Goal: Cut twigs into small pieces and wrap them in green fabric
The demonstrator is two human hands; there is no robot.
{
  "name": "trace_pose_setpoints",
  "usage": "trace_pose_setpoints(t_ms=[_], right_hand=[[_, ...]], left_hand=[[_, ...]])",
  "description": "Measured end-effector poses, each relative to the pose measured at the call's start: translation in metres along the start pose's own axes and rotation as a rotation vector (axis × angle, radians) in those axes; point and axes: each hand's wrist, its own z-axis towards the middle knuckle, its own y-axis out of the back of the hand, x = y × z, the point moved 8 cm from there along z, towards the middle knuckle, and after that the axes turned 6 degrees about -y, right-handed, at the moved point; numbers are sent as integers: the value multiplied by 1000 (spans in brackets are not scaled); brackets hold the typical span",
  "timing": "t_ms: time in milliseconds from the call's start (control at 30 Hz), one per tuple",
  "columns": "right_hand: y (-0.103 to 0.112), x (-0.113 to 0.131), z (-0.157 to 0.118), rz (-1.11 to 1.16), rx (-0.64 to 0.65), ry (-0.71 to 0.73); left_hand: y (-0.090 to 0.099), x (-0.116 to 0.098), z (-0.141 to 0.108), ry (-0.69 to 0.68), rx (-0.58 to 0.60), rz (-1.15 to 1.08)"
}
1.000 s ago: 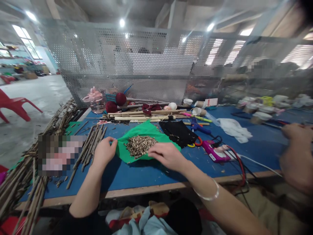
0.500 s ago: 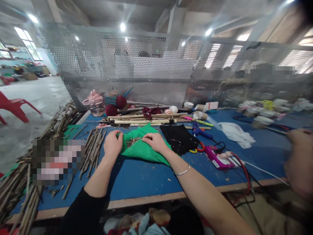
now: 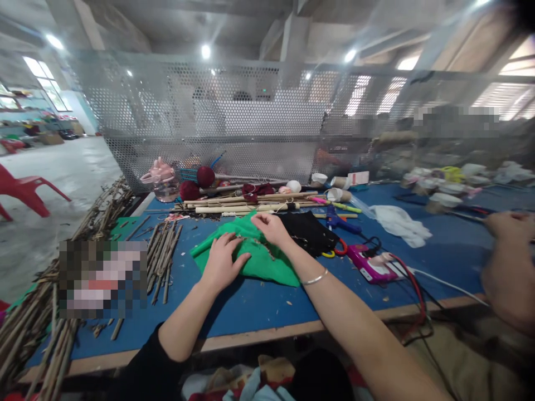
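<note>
A piece of green cloth lies on the blue tabletop in front of me, with small brown plant bits showing on its right part. My left hand rests on its left side, fingers spread and thumb apart. Bent at the far edge of the cloth, my right hand has its thumb and fingertips closed on the fabric. Just beyond that hand, to the right, a black cloth lies flat, and scissors with red and yellow handles stick out from under it.
Cut sticks lie left, near a large pile of twigs. A blue glue gun and a purple power strip with cables are right. Wooden rods lie behind. Another person's hand is at far right.
My left hand has let go of the cloth's left edge and moved right onto it, fingers opening. My right hand has moved slightly away from me. The plant bits between them are now mostly covered.
</note>
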Motion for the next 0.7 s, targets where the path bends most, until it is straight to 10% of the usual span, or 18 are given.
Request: trace_pose_setpoints(t_ms=[300, 700], right_hand=[[-7, -60, 62, -563, -3, -361], [3, -39, 49, -389, -80, -194]], left_hand=[[6, -13, 0, -93, -5, -155], [8, -25, 1, -208, 6, -260]])
